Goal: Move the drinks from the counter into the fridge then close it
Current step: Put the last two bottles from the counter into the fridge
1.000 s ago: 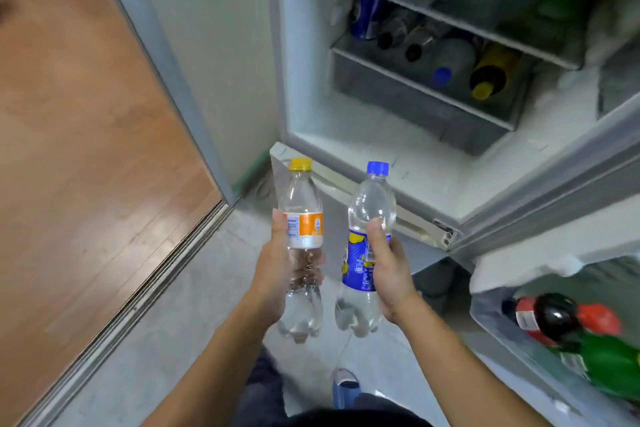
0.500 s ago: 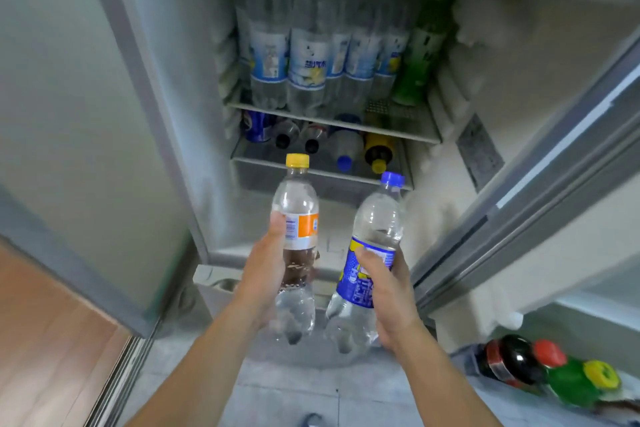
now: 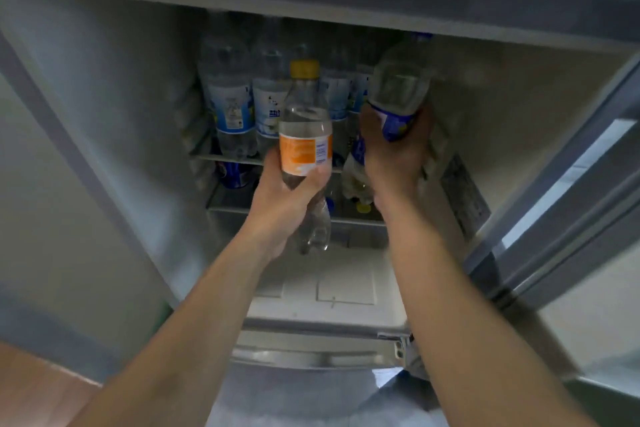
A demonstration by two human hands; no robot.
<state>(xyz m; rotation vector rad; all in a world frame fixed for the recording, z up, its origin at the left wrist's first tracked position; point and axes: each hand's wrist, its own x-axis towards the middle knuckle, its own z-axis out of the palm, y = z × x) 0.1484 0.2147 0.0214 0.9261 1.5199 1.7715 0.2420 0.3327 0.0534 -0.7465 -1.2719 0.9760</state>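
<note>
Reaching into the open fridge, both forearms extend from 6 o'clock toward the upper shelf.

Left hand: the grip is wrapped round the waist of the orange-label bottle, just below the label. The bottle stands upright, yellow cap at 12 o'clock, apart from the shelf and not yet set down. Holding low on the body probably keeps the cap end free to pass between the stored bottles.

Right hand: the grip is curled round the lower body of the blue-label bottle, which is tilted with its neck toward 1 o'clock, up near the compartment ceiling. The tilt appears intended to bring the bottle in over the row already stored; whether it touches the ceiling cannot be determined because of blur.

Both bottles are clear, thin-walled plastic with ribbed, waisted bodies and glossy wrap labels; expect them to flex under pressure.

Beyond the hands, at 11 to 12 o'clock, a row of water bottles with pale blue labels stands packed on the wire shelf. Below it a translucent tray holds bottles lying flat, caps outward. The liner walls are smooth white plastic.

Judgement: placement is under way; the door is not yet closed.
</note>
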